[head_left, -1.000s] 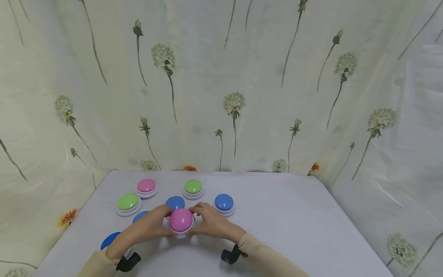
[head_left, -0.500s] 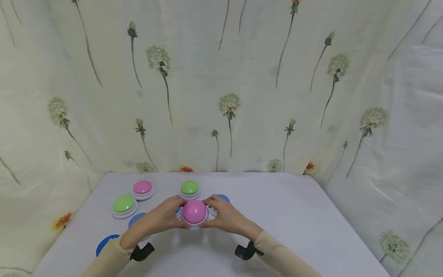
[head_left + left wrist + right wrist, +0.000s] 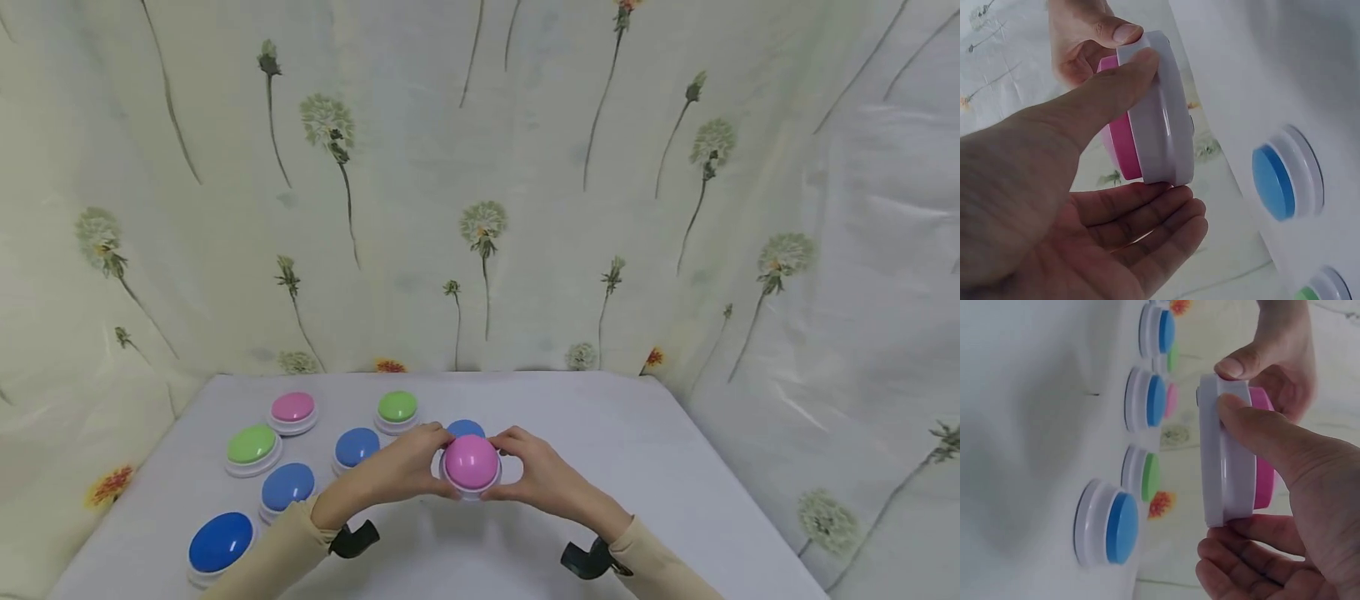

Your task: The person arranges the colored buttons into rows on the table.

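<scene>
- The curtain (image 3: 480, 183), pale and printed with dandelions, hangs behind and to both sides of the table.
- The table (image 3: 645, 467) has a plain white top; all the buttons stand on its left half, apart from the one in hand.
- The left hand (image 3: 401, 471) grips the pink button from its left side; the left wrist view shows the thumb pressed on the white rim and the fingers curled under the base.
- The right hand (image 3: 543, 479) grips the same button from its right side; the right wrist view shows the thumb over the white rim and the fingers curled beneath.
- The pink button (image 3: 471, 463) is held between both hands, lifted clear of the table at about its middle. It is a flat round disc with no long axis; its pink dome faces up and toward the person, and its white base faces down toward the table.
- The large blue button (image 3: 221, 542) sits at the near left corner, dome up.
- Three smaller blue buttons stand dome up: one (image 3: 288, 487) just beyond the large one, one (image 3: 357, 447) near the left hand, and one (image 3: 465, 428) partly hidden just behind the held button.
- Two green buttons (image 3: 252, 445) (image 3: 397, 407) and another pink button (image 3: 293, 407) stand farther back.
</scene>
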The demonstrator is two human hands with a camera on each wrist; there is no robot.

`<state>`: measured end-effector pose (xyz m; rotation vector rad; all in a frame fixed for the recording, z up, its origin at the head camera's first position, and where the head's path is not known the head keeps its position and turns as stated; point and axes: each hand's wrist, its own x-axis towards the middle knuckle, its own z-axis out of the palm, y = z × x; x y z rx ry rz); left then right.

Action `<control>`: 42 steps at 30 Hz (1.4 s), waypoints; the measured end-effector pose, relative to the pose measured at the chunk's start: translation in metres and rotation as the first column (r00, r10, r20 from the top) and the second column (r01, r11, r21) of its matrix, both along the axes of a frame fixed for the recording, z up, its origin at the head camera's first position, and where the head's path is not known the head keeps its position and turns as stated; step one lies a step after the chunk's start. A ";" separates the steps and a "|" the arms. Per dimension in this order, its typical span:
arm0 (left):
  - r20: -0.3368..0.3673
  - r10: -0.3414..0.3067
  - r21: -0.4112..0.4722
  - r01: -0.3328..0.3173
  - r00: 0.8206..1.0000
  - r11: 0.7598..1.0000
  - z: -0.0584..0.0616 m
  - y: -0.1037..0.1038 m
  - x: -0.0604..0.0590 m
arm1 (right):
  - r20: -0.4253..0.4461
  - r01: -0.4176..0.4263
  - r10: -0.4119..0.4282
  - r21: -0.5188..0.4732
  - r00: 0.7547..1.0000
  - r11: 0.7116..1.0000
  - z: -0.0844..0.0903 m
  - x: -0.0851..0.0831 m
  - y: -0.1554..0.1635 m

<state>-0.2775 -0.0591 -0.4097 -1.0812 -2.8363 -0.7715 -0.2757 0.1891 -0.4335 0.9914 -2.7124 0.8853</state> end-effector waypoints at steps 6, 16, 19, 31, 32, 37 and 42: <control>0.018 -0.007 0.001 0.007 1.000 1.000 -0.005 0.020 0.002 | 0.012 0.036 -0.036 0.024 0.999 0.999 0.000 0.008 0.017; 0.041 0.041 0.038 -0.042 0.998 0.998 -0.021 0.051 0.006 | 0.039 0.052 -0.054 0.054 0.998 0.997 -0.006 0.010 0.040; 0.048 0.069 0.080 -0.072 0.997 0.994 -0.031 0.062 0.006 | 0.067 0.046 -0.051 0.069 0.996 0.997 -0.012 0.004 0.048; 0.056 0.192 0.200 -0.200 0.980 0.959 -0.067 0.113 -0.011 | 0.202 -0.014 0.000 0.070 0.979 0.997 -0.038 -0.037 0.081; 0.062 0.204 0.204 -0.212 0.977 0.956 -0.069 0.116 -0.013 | 0.207 -0.013 -0.002 0.074 0.978 0.997 -0.039 -0.041 0.083; 0.102 0.241 0.233 -0.259 0.965 0.937 -0.078 0.126 -0.025 | 0.235 -0.007 -0.008 0.066 0.972 0.998 -0.046 -0.057 0.089; 0.105 0.277 0.230 -0.294 0.955 0.928 -0.082 0.129 -0.034 | 0.234 -0.013 0.002 0.045 0.972 0.999 -0.052 -0.069 0.090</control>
